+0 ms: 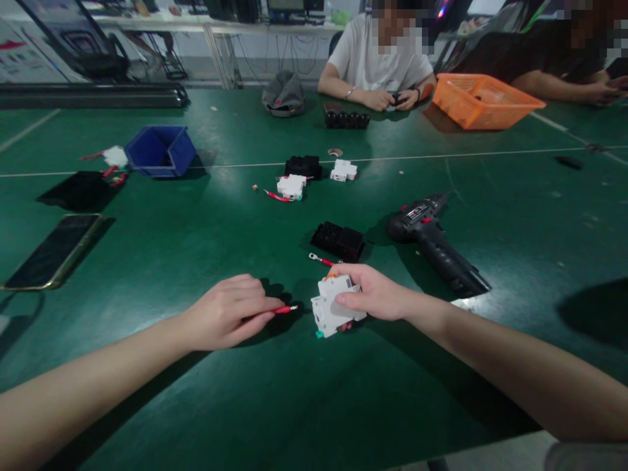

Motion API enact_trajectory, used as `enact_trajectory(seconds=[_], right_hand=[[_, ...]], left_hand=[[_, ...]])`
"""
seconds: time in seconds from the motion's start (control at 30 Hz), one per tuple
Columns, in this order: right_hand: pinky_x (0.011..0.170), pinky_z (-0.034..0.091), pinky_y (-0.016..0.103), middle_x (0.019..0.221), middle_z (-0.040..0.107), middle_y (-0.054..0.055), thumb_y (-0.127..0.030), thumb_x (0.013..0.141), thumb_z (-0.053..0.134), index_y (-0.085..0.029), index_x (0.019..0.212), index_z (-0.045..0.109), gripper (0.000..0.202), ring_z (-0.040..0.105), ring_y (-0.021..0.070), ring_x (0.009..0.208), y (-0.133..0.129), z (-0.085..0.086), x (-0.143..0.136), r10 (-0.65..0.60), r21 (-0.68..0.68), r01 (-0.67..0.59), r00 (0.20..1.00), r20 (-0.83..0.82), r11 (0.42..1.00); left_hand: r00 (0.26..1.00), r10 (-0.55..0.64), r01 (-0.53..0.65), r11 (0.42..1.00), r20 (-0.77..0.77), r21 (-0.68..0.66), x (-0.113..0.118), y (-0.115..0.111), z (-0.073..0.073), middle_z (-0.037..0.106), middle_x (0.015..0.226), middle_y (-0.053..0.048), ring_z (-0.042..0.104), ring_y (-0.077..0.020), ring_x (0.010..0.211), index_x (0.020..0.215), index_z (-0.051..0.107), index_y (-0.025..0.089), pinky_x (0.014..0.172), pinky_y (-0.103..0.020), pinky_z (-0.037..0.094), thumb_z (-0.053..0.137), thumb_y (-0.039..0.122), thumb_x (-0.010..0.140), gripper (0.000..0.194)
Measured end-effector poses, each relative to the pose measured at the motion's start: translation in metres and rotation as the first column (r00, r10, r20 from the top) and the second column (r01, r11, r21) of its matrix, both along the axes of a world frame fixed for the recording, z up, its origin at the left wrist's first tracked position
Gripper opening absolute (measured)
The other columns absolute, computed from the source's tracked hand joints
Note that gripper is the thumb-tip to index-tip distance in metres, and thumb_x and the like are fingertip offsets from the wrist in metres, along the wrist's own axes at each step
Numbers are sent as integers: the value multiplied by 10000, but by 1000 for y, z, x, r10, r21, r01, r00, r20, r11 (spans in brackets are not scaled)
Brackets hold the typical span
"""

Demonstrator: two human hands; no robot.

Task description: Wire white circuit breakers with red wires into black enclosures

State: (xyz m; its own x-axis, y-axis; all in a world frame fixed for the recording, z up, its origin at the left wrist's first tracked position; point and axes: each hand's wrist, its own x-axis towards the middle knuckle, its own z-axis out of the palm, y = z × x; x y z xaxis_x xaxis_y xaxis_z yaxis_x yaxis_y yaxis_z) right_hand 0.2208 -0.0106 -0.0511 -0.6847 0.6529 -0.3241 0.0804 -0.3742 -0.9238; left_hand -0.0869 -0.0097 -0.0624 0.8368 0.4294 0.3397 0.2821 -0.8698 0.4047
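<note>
Pinched in my left hand [235,313] is a short red wire [284,309], its metal tip pointing right. My right hand [366,292] grips a white circuit breaker [331,311] with an orange part on top and a green tab at the bottom. The wire tip and the breaker are a small gap apart. Just beyond my right hand lie another red wire with a ring terminal [321,260] and a black plastic block [338,240]. A black cordless screwdriver [434,242] rests to the right of them.
Farther back are white breakers [292,187], a black block [303,166] and a blue bin [159,152]. A phone [53,252] and black tray [73,190] lie left. Across the table sit a grey cap [283,95], an orange basket [483,101] and two people [380,59].
</note>
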Motion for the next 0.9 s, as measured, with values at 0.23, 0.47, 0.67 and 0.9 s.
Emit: enact_trajectory(seconds=[0.23,0.47,0.67,0.9], right_hand=[[576,616,272,824,692,2,-364,765,792,-174,971,565,360,728,174,692,0,-2,2,-3,25,4,1000,-18,1000],[522,567,234,857,713,27,-314,788,751,-179,1029,541,347,721,167,651,0,1,-1,-35,31,34,999,23,999],[557,569,249,865,713,23,-319,836,718,-181,1070,534,328,709,157,663,0,0,-3,-38,49,37,999,8,998],[580,582,250,899,709,17,-318,836,729,-188,1066,531,330,723,155,690,0,2,-3,-45,39,46,999,-10,998]], left_hand=[[1000,2,-2,1000,5,19,1,0,1,690,833,-38,603,-158,758,1172,659,182,695,-307,446,531,177,981,230],[1000,-1,1,1000,-2,2,1,0,1,682,824,-40,599,-159,758,1174,658,180,697,-307,439,518,169,985,236],[1000,3,-3,1000,3,15,1,1,0,684,822,-37,597,-155,752,1167,660,179,687,-305,439,520,176,987,228],[1000,4,-5,1000,16,28,1,0,3,691,825,-40,605,-153,749,1167,660,181,683,-297,451,520,186,986,229]])
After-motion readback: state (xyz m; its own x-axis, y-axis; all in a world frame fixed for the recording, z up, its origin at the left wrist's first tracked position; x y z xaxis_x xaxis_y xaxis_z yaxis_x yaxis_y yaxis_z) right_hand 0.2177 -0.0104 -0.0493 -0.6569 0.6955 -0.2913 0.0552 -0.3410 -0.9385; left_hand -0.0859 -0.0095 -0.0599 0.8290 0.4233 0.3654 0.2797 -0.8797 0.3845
